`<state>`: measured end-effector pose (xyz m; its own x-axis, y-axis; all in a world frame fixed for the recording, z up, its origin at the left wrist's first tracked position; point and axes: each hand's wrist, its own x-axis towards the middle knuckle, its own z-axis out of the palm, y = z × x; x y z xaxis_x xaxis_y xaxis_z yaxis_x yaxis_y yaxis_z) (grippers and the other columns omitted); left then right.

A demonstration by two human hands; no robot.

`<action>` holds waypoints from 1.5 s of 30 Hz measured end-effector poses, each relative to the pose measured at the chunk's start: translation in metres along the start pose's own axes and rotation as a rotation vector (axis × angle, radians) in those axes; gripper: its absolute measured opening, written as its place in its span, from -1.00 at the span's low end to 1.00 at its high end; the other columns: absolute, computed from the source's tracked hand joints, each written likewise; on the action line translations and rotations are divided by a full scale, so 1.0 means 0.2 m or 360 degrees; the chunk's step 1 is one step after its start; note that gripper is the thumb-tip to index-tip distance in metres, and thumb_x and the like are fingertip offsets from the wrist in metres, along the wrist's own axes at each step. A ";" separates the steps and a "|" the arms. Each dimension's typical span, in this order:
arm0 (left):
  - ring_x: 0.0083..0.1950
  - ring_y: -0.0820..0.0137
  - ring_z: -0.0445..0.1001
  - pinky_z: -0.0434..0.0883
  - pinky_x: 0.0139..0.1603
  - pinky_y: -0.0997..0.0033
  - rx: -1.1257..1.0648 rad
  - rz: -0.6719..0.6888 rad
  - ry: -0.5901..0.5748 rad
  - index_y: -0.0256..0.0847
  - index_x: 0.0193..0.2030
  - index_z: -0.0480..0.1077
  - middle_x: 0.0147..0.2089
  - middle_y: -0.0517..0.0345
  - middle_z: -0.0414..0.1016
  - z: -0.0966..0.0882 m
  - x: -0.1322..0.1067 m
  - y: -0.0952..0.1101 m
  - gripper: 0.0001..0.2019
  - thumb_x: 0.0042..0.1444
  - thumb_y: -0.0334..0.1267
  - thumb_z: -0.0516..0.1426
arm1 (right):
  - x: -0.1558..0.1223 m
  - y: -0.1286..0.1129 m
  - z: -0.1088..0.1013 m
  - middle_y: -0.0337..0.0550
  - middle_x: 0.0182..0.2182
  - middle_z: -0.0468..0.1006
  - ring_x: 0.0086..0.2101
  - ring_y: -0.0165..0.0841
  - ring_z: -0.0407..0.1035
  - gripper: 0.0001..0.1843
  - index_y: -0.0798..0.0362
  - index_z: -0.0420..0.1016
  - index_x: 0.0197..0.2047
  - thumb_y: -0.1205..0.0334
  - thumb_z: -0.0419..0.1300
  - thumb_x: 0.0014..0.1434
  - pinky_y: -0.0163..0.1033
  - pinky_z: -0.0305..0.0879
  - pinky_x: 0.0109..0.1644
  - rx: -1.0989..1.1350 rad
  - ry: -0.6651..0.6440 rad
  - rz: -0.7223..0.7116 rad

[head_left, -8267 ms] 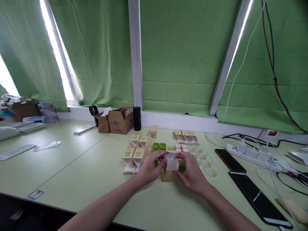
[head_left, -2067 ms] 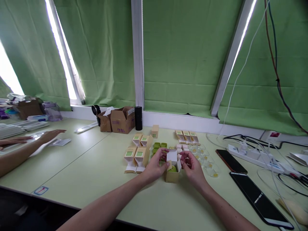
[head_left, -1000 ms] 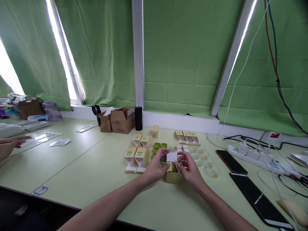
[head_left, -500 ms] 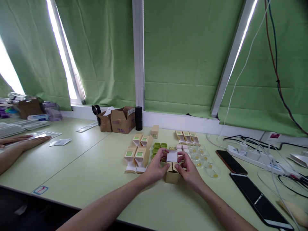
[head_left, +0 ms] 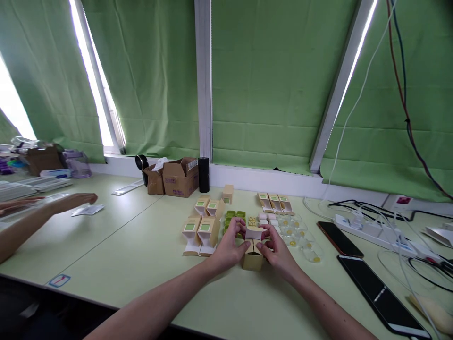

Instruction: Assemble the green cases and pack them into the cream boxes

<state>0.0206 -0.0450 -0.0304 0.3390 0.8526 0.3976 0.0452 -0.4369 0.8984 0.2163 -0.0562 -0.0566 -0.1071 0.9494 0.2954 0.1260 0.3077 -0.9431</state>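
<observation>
A small tan cardboard box stands in front of me with its top flaps and white lid flap up. My left hand grips its left side, thumb at the top edge and fingers on the lid flap. On the opposite side my right hand pinches the box the same way. Just behind lie green square cups, small yellowish pieces, pale pink-white pieces and clear plastic shells with yellow centres. To the left are several opened tan boxes with green labels.
More labelled boxes and a closed tan box stand farther back. Phones and a power strip with cables lie at right. Cardboard cartons and a black cylinder line the wall. A co-worker's hand is at left.
The white lid flap has folded down farther toward the box top, between my fingers. At left, the co-worker's hand has lifted and moved right, over the white packet.
</observation>
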 end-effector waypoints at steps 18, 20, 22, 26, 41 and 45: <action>-0.09 0.28 0.47 0.40 -0.02 0.31 0.0300 0.0147 -0.0038 -0.18 -0.19 0.40 -0.17 0.11 0.52 -0.02 0.00 0.02 -0.88 0.15 -0.43 0.18 | -0.01 -0.03 -0.02 -0.21 -0.18 0.36 -0.39 -0.37 0.35 -0.59 -0.07 0.36 0.13 0.00 0.25 0.27 -0.26 0.31 -0.35 -0.0114 -0.0004 -0.0172; -0.10 0.27 0.48 0.41 -0.02 0.31 0.0301 0.0155 -0.0029 -0.18 -0.20 0.41 -0.18 0.10 0.53 -0.01 0.00 0.03 -0.88 0.13 -0.44 0.18 | -0.02 -0.06 -0.03 -0.19 -0.21 0.38 -0.36 -0.34 0.35 -0.69 -0.06 0.40 0.08 0.05 0.20 0.33 -0.26 0.31 -0.34 -0.0165 0.0025 -0.0275; -0.10 0.27 0.48 0.41 -0.02 0.31 0.0305 0.0153 -0.0027 -0.18 -0.20 0.41 -0.19 0.10 0.54 -0.01 0.00 0.03 -0.89 0.14 -0.42 0.18 | -0.04 -0.08 -0.04 -0.16 -0.23 0.42 -0.32 -0.31 0.36 -0.77 -0.04 0.45 0.04 0.09 0.15 0.38 -0.25 0.32 -0.30 -0.0249 0.0068 -0.0417; -0.11 0.29 0.48 0.40 -0.02 0.31 0.0312 0.0161 -0.0032 -0.19 -0.21 0.41 -0.19 0.10 0.53 -0.02 0.00 0.03 -0.91 0.14 -0.42 0.17 | -0.06 -0.11 -0.05 -0.14 -0.27 0.46 -0.33 -0.30 0.35 -0.85 -0.03 0.51 -0.06 0.14 0.16 0.40 -0.24 0.28 -0.33 -0.0424 0.0098 -0.0661; 0.01 0.18 0.46 0.28 0.11 0.10 0.0838 0.0738 -0.0074 -0.16 -0.13 0.46 -0.09 0.02 0.52 -0.11 -0.04 0.11 -0.88 0.24 -0.38 0.13 | -0.08 -0.12 -0.05 -0.18 -0.35 0.47 -0.39 -0.32 0.35 -0.91 -0.03 0.40 -0.17 0.36 0.17 0.36 -0.23 0.22 -0.36 -0.0773 0.0063 -0.1046; -0.06 0.22 0.46 0.28 0.07 0.11 0.0911 0.0879 -0.0075 -0.16 -0.16 0.46 -0.15 0.06 0.49 -0.11 -0.04 0.12 -0.90 0.23 -0.39 0.15 | -0.08 -0.13 -0.06 -0.18 -0.36 0.47 -0.37 -0.30 0.37 -0.90 -0.03 0.40 -0.17 0.38 0.16 0.35 -0.22 0.22 -0.35 -0.0829 0.0049 -0.1102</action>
<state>-0.0027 -0.0567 -0.0077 0.4922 0.4625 0.7375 0.3302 -0.8831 0.3335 0.2261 -0.0791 -0.0358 -0.3010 0.5365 0.7884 0.4786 0.8001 -0.3617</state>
